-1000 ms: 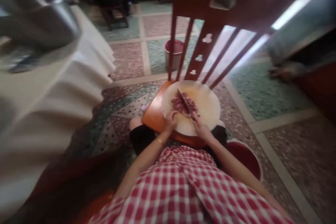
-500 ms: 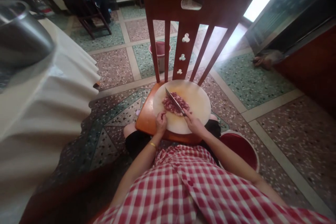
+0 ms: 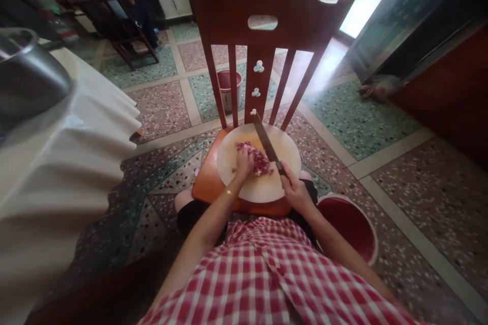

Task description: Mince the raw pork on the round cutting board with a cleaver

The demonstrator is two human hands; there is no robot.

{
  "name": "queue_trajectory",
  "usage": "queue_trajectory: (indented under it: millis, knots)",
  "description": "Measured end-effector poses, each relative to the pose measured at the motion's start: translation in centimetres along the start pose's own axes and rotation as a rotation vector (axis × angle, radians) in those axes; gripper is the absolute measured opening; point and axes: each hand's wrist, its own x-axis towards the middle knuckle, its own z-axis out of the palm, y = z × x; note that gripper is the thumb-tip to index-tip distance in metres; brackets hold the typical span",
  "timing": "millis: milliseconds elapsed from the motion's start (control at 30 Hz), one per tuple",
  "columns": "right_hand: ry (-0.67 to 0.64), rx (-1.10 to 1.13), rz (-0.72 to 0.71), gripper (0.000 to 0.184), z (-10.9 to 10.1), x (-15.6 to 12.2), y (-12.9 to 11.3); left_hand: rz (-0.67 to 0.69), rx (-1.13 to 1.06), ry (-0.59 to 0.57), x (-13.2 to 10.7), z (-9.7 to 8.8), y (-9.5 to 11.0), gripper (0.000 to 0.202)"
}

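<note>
Two hands are working over a wooden chair (image 3: 267, 25) | round cutting board (image 3: 280, 144) is lying on its seat beneath them | right hand (image 3: 297, 194) is clamping a knife (image 3: 266, 141), blade tilting up beside the meat | left hand (image 3: 243, 161) is pressing fingers onto chopped meat (image 3: 260, 161) | red bucket (image 3: 348, 223) is sitting just right of the right forearm

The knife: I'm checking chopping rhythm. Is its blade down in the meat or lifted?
Lifted: the knife angles up beside the meat, held by the right hand.
</note>
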Motion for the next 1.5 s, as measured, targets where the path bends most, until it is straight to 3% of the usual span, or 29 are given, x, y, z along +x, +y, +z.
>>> queue_trajectory:
  millis: [133,233,367,467,533,600,733,933,1100,1267,1433,1500]
  knots:
    - [0.038,-0.024,-0.096,0.05,-1.2,0.9,-2.3,0.402,0.11,-0.086,-4.0,0.1,-0.7,0.044]
    - [0.078,-0.041,-0.208,0.05,-1.1,1.9,-3.3,0.516,0.095,-0.101,-6.3,-1.5,-2.5,0.04]
    - [0.014,-0.042,-0.3,0.051,1.6,2.6,-1.3,0.345,0.043,0.093,-8.0,-3.4,-5.1,0.033]
    - [-0.207,-0.144,-0.149,0.05,3.9,2.4,1.4,0.206,-0.028,0.179,-8.5,-3.5,-6.6,0.03]
    - [-0.292,-0.202,-0.055,0.049,4.3,2.1,2.0,0.152,-0.071,0.208,-8.6,-3.1,-7.0,0.029]
    - [-0.275,-0.194,-0.071,0.049,3.9,2.0,1.4,0.113,-0.105,0.237,-8.5,-2.7,-7.2,0.028]
    - [-0.14,-0.088,-0.235,0.052,3.1,1.9,-0.4,0.096,-0.126,0.251,-8.4,-2.3,-7.0,0.027]
    - [-0.28,-0.142,-0.018,0.047,3.7,1.6,0.8,0.097,-0.163,0.248,-8.5,-2.5,-7.4,0.026]
    - [-0.12,-0.1,-0.179,0.051,2.9,1.8,0.0,0.071,-0.152,0.25,-8.4,-2.5,-7.3,0.027]
    - [-0.245,-0.205,0.012,0.049,3.1,2.4,1.2,0.079,-0.161,0.25,-8.3,-2.5,-7.3,0.025]
    - [-0.122,-0.087,-0.186,0.05,2.3,2.3,-0.2,0.1,-0.14,0.251,-8.4,-2.4,-7.4,0.024]
    - [-0.112,-0.088,-0.185,0.051,2.7,2.1,-0.3,0.1,-0.123,0.258,-8.4,-2.3,-7.4,0.024]
